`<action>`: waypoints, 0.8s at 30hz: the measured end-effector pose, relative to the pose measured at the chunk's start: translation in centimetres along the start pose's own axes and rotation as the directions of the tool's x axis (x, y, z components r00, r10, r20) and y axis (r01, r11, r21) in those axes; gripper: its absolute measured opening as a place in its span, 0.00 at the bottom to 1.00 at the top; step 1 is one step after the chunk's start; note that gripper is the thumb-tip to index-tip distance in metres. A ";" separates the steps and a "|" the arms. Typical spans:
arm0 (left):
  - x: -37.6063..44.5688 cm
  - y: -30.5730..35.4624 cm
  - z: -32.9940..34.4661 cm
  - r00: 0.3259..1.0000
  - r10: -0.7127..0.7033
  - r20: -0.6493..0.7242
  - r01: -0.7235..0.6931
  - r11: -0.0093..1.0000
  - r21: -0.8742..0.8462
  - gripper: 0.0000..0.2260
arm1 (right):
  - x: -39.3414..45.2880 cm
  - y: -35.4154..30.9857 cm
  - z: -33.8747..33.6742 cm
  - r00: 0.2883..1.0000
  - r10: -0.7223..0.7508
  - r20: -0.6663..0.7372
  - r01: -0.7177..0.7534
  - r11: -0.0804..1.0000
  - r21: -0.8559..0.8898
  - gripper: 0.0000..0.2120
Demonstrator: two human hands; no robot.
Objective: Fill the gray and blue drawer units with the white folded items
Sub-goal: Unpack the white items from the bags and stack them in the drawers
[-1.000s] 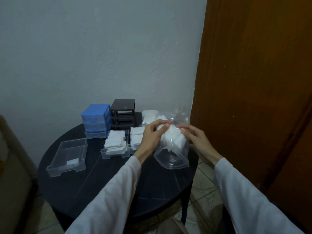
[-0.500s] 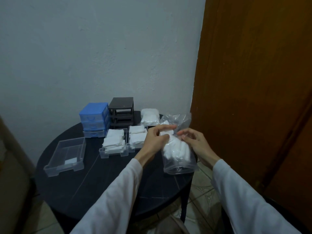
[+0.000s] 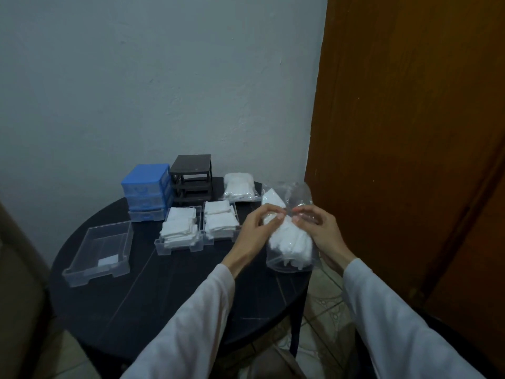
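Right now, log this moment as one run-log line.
left hand: pinches bag neck | right hand: pinches bag neck | clear bag: white folded items inside, on table edge | two clear drawers: filled | large drawer: nearly empty

Round dark table (image 3: 131, 310) against the wall.
The blue drawer unit (image 3: 147, 191) stands at the back; the dark unit (image 3: 192, 181) is just right of it, a sealed bag (image 3: 239, 187) farther right, two filled drawers (image 3: 180, 233) in front, an almost empty drawer (image 3: 99, 250) front-left.
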State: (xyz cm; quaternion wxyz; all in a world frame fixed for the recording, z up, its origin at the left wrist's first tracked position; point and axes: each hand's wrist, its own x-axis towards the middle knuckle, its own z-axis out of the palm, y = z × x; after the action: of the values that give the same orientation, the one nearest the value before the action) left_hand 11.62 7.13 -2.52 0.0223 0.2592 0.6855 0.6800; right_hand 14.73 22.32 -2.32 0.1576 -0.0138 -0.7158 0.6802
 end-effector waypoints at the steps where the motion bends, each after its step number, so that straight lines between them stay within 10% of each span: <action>1: 0.0 -0.1 0.1 1.000 -0.014 0.010 0.013 1.000 0.011 0.03 | 0.0 0.0 0.0 1.000 -0.009 -0.017 0.009 1.000 0.005 0.08; 18: -0.4 -2.2 1.8 0.991 -0.006 -0.131 0.055 0.925 0.377 0.12 | 1.3 3.3 -1.1 0.996 0.076 -0.055 -0.082 0.987 -0.136 0.06; 24: -1.4 -1.8 1.8 0.994 0.037 0.099 -0.071 0.927 0.369 0.10 | 1.6 3.6 -1.0 0.992 0.093 -0.086 -0.117 0.933 -0.340 0.10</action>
State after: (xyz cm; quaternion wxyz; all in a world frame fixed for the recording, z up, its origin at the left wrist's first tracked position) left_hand 12.95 8.34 -4.84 -0.0149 0.3079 0.7929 0.5257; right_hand 12.74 23.91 -5.49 0.1407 -0.1028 -0.8160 0.5511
